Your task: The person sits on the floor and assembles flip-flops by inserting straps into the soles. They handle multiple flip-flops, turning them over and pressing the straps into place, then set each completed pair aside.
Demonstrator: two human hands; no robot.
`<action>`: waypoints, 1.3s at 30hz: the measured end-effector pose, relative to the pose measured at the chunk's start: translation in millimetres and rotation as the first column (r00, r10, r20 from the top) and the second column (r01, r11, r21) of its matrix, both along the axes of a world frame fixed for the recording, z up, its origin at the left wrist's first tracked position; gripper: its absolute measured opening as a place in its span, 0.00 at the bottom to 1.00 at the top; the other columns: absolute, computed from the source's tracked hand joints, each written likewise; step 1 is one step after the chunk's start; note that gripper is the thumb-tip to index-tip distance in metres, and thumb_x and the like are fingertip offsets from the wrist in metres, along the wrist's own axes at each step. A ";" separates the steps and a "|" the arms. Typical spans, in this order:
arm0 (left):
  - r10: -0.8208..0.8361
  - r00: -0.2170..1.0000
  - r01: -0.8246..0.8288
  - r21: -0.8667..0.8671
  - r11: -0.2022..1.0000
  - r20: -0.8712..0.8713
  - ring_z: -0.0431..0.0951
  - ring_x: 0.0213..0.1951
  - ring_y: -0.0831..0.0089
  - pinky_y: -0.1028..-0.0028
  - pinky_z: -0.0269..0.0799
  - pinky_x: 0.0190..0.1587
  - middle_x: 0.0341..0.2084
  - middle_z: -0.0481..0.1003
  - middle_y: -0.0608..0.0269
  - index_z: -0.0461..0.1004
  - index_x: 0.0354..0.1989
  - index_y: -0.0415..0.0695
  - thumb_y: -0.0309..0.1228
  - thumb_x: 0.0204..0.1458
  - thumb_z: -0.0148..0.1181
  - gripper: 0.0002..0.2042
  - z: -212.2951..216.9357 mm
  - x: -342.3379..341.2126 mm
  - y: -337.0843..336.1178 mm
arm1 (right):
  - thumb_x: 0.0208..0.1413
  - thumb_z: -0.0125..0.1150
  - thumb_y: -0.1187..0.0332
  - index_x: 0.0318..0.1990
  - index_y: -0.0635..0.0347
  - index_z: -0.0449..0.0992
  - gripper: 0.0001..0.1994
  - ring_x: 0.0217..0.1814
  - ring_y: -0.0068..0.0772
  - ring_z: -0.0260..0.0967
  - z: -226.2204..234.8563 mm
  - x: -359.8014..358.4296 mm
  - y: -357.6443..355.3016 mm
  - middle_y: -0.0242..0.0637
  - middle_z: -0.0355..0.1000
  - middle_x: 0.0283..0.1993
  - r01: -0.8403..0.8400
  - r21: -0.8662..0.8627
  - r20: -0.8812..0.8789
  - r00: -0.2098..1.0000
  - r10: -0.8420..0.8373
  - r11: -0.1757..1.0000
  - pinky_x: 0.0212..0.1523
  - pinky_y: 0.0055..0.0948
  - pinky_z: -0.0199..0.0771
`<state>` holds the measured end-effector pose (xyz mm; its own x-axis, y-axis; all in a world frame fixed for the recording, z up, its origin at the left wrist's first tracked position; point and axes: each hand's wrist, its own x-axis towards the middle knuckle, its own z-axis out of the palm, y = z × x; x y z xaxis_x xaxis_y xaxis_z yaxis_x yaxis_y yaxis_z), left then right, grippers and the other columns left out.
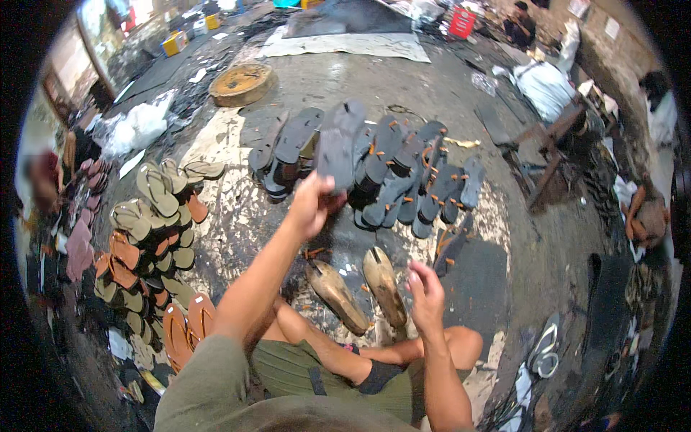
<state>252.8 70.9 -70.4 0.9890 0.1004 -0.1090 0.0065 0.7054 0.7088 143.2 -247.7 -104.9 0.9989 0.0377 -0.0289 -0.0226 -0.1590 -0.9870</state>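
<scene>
My left hand [314, 205] is closed on the near end of a dark sandal sole [341, 140], lifted in front of the rows of footwear. Several black soles with orange strap ends [396, 191] lie just right of it, and more dark soles [294, 140] are stacked to its left. Two worn wooden shoe lasts [336, 295] stand between my knees, slotted at their far ends. Beside the right last, my right hand [426, 294] hovers with loosely bent fingers, apparently holding nothing.
Olive and brown flip-flops [147, 245] are heaped at the left. A round wooden block [242, 84] lies beyond the dark soles. Black sheet material [475, 288] covers the floor at my right. A wooden frame [551, 155] stands farther right. Other people [520, 27] sit around the room.
</scene>
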 end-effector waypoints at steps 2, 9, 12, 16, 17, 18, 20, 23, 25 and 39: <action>-0.107 0.994 0.112 0.251 0.962 -0.033 0.75 0.56 0.67 0.65 0.73 0.60 0.56 0.74 0.58 0.64 0.67 0.37 0.28 0.60 0.60 0.26 11.7 -90.9 -37.6 | 0.72 0.56 0.57 0.66 0.63 0.69 0.24 0.57 0.28 0.75 33.9 14.6 29.4 0.40 0.74 0.63 -0.078 0.344 -0.105 0.987 0.120 0.936 0.52 0.27 0.77; -0.115 0.993 0.103 0.513 0.852 -0.007 0.64 0.68 0.64 0.61 0.61 0.69 0.64 0.66 0.53 0.57 0.74 0.36 0.35 0.60 0.67 0.37 8.0 -233.2 -55.0 | 0.69 0.60 0.63 0.64 0.69 0.64 0.24 0.48 0.22 0.74 67.9 -24.4 28.9 0.37 0.76 0.52 -0.237 0.491 -0.173 0.917 0.360 0.839 0.49 0.24 0.77; -0.086 0.989 -0.043 0.790 0.612 0.121 0.73 0.58 0.66 0.65 0.67 0.63 0.62 0.70 0.53 0.63 0.73 0.46 0.32 0.61 0.65 0.31 47.9 -215.6 -75.4 | 0.69 0.60 0.64 0.62 0.68 0.65 0.21 0.48 0.21 0.74 70.2 -78.9 31.2 0.37 0.77 0.51 -0.287 0.535 -0.240 0.850 0.469 0.795 0.49 0.25 0.77; -0.319 0.939 0.056 0.860 0.507 0.128 0.76 0.55 0.66 0.66 0.69 0.61 0.54 0.76 0.54 0.74 0.64 0.44 0.28 0.62 0.64 0.21 41.3 -239.1 -75.7 | 0.68 0.62 0.57 0.62 0.66 0.66 0.24 0.48 0.21 0.74 59.0 -90.3 17.5 0.38 0.76 0.50 -0.384 0.509 -0.209 0.813 0.544 0.770 0.44 0.25 0.78; -0.334 0.937 0.087 0.857 0.508 0.103 0.76 0.54 0.67 0.67 0.70 0.59 0.51 0.78 0.55 0.76 0.62 0.43 0.27 0.61 0.65 0.20 40.4 -249.5 -77.0 | 0.67 0.63 0.56 0.62 0.66 0.66 0.25 0.48 0.21 0.74 63.1 -90.0 12.4 0.37 0.75 0.49 -0.392 0.507 -0.232 0.796 0.559 0.768 0.42 0.24 0.78; -0.355 0.932 0.124 0.852 0.509 0.077 0.77 0.53 0.67 0.68 0.71 0.58 0.49 0.79 0.56 0.77 0.60 0.42 0.26 0.60 0.66 0.19 35.9 -259.2 -79.8 | 0.66 0.64 0.52 0.61 0.66 0.67 0.28 0.44 0.19 0.73 66.3 -93.2 16.8 0.35 0.75 0.47 -0.409 0.492 -0.198 0.807 0.556 0.768 0.38 0.22 0.76; -0.332 0.936 0.079 0.844 0.531 0.121 0.80 0.48 0.70 0.71 0.74 0.52 0.45 0.81 0.58 0.80 0.55 0.41 0.24 0.57 0.69 0.17 27.6 -270.5 -85.4 | 0.66 0.65 0.53 0.61 0.66 0.67 0.28 0.44 0.19 0.73 60.2 -99.6 18.1 0.35 0.75 0.47 -0.452 0.427 -0.228 0.784 0.577 0.783 0.38 0.22 0.76; -0.286 0.957 0.138 0.786 0.602 0.050 0.80 0.47 0.72 0.71 0.74 0.51 0.44 0.81 0.60 0.81 0.49 0.40 0.25 0.57 0.69 0.12 26.8 -289.1 -86.2 | 0.65 0.65 0.63 0.60 0.67 0.67 0.23 0.46 0.20 0.73 58.3 -113.1 12.9 0.34 0.74 0.48 -0.459 0.503 -0.231 0.745 0.626 0.732 0.44 0.23 0.76; -0.245 0.969 0.129 0.805 0.579 0.021 0.79 0.45 0.74 0.71 0.74 0.52 0.41 0.80 0.65 0.78 0.47 0.41 0.26 0.57 0.70 0.11 34.0 -291.7 -88.7 | 0.64 0.65 0.67 0.59 0.67 0.67 0.21 0.47 0.21 0.72 58.6 -122.3 13.4 0.33 0.74 0.48 -0.408 0.559 -0.248 0.748 0.616 0.721 0.47 0.23 0.76; -0.083 0.996 0.025 0.996 -0.085 -0.032 0.63 0.69 0.45 0.56 0.61 0.69 0.69 0.56 0.35 0.34 0.79 0.39 0.37 0.49 0.73 0.57 30.2 -314.8 -111.7 | 0.68 0.63 0.64 0.61 0.69 0.69 0.21 0.45 0.17 0.72 71.4 -91.6 62.5 0.33 0.75 0.45 -0.447 0.275 -0.109 0.865 0.490 0.851 0.43 0.20 0.75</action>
<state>-62.0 -40.8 -40.3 0.9968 0.0179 0.0776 -0.0364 -0.7642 0.6440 51.7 -185.2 -33.5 0.8404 0.5271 -0.1261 -0.1732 0.0407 -0.9840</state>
